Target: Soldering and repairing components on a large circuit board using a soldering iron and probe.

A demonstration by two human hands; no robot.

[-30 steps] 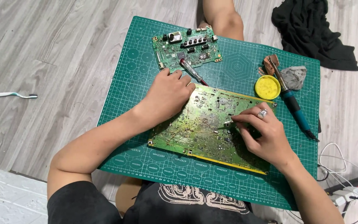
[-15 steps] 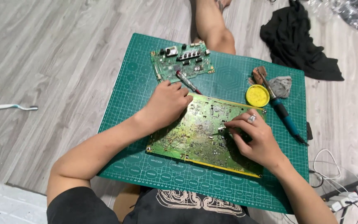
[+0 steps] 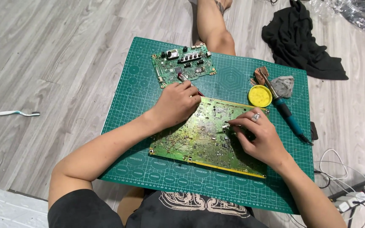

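Your right hand (image 3: 258, 137) pinches a thin tool (image 3: 229, 126), mostly hidden. Your left hand (image 3: 176, 103) lies flat on the board (image 3: 191, 141); bare mat (image 3: 136, 97) beside it.

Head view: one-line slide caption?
Left hand steadies a large green circuit board on a green cutting mat while right hand works a small metal tool on it.
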